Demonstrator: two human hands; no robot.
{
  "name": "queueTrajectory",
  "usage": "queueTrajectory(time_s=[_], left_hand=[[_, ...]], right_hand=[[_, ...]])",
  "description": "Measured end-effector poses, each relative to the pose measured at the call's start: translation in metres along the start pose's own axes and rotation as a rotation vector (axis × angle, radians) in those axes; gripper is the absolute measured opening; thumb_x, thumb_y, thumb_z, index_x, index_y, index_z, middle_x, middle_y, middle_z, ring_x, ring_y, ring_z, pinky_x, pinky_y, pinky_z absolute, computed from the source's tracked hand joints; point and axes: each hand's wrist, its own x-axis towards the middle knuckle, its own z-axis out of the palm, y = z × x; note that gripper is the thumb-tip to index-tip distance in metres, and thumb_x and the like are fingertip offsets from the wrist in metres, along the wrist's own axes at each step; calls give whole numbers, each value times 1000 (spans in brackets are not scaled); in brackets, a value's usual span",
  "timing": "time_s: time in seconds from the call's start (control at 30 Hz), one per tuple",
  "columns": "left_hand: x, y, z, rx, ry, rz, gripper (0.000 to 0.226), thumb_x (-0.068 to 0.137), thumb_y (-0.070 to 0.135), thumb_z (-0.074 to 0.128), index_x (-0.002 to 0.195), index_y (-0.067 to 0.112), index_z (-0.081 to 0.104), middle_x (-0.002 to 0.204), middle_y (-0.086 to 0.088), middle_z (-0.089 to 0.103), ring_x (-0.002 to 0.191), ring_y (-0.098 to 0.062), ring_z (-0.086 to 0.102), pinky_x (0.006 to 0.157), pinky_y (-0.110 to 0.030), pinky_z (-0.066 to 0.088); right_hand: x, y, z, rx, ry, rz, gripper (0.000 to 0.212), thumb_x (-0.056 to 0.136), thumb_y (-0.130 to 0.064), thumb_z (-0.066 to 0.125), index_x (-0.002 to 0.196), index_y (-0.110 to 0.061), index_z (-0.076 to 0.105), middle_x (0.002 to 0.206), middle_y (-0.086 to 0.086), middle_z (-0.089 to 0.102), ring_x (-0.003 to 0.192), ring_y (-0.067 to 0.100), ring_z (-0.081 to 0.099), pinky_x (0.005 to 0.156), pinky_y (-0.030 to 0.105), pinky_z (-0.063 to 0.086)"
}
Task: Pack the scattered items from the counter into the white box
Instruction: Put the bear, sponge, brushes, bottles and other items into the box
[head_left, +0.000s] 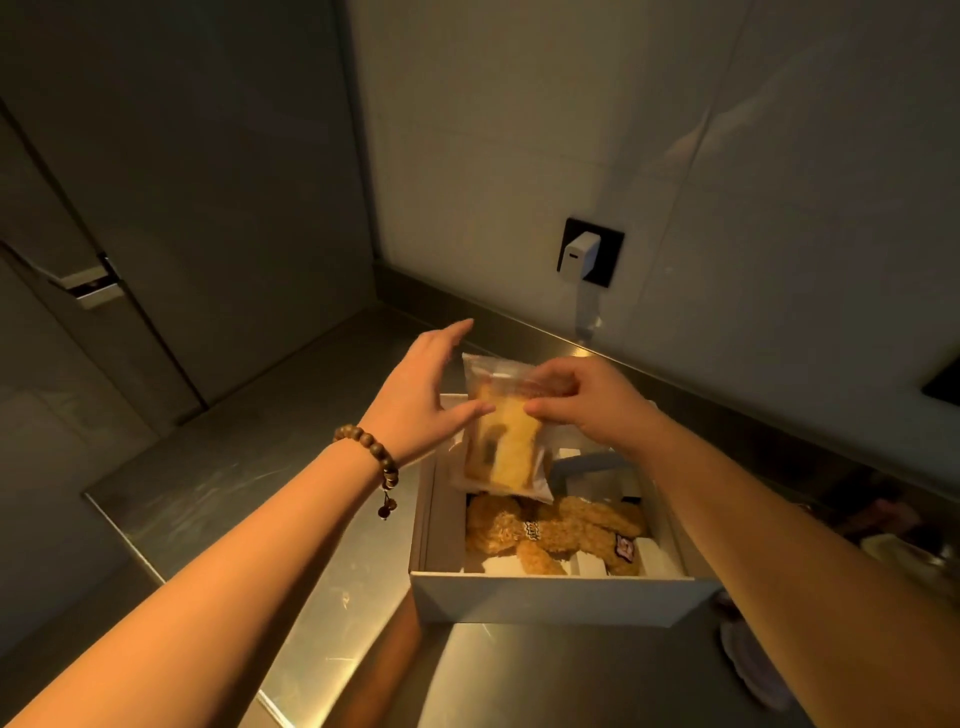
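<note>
cake packet (501, 441) upright over white box (550, 595), right hand (587, 400) pinching

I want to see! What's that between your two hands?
A clear-wrapped cake slice packet, held over the white box between left hand and right hand, head view.

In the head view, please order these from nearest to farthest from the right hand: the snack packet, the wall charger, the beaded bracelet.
1. Snack packet: pinched in the right hand, above the white box.
2. Beaded bracelet: across the box, on the left wrist.
3. Wall charger: up on the back wall.
</note>
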Motion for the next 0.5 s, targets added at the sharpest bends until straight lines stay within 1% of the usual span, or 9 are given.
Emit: queueTrajectory(time_s=[0.03,0.1,0.13,0.2,0.27,0.33,0.37,0.43,0.5], left_hand=[[0,2,0,14,-20,21,71,76,33,72,137,23,38,131,2,47,112,-6,46,94,-24,41],[-1,4,4,30,-109,25,46,79,26,70,122,23,54,115,5,57,98,-2,52,86,-21,46],[-3,4,8,37,-169,10,35,80,23,69,114,23,60,108,7,61,92,-1,54,81,-19,47],[-8,3,19,61,-282,-23,22,82,21,68,104,21,65,98,5,65,86,-4,58,76,-18,48],[-14,0,30,98,-364,-39,18,82,19,67,100,20,68,96,3,67,84,-6,59,76,-17,48],[-20,-2,40,135,-442,-51,17,83,19,67,99,20,69,96,2,67,83,-6,58,77,-17,48],[-22,-3,46,161,-480,-58,18,83,20,67,100,20,69,98,2,67,85,-8,59,81,-19,49],[-26,-5,56,230,-542,-82,21,84,22,65,105,22,68,104,1,66,92,-13,60,85,-21,46],[-27,-7,63,284,-564,-113,22,85,23,64,107,24,67,108,0,65,97,-17,59,86,-22,44]], right_hand=[[-2,0,0,-46,-49,1,23,80,-16,72,98,-27,66,95,-6,68,89,8,65,72,22,54],[-7,4,3,-98,-132,22,19,79,-17,72,93,-28,66,89,-5,69,83,7,66,68,20,52],[-10,7,6,-111,-160,39,17,79,-17,72,91,-27,67,87,-4,69,81,8,66,67,21,52],[-16,17,12,-132,-206,85,15,79,-18,72,91,-25,68,87,-2,69,82,12,66,72,27,55],[-24,31,18,-149,-250,150,17,81,-24,71,97,-25,68,91,-1,67,87,14,64,76,30,54],[-32,44,26,-168,-291,216,20,81,-30,70,101,-27,68,93,-4,65,89,12,60,73,24,49],[-34,49,30,-193,-311,235,22,81,-31,71,102,-26,68,94,-4,64,90,13,60,73,24,48],[-36,57,36,-256,-340,245,25,80,-32,72,103,-23,66,95,-3,62,92,16,59,79,28,51],[-36,59,39,-268,-313,233,23,80,-32,72,101,-24,67,96,-3,63,93,16,59,81,28,52]])
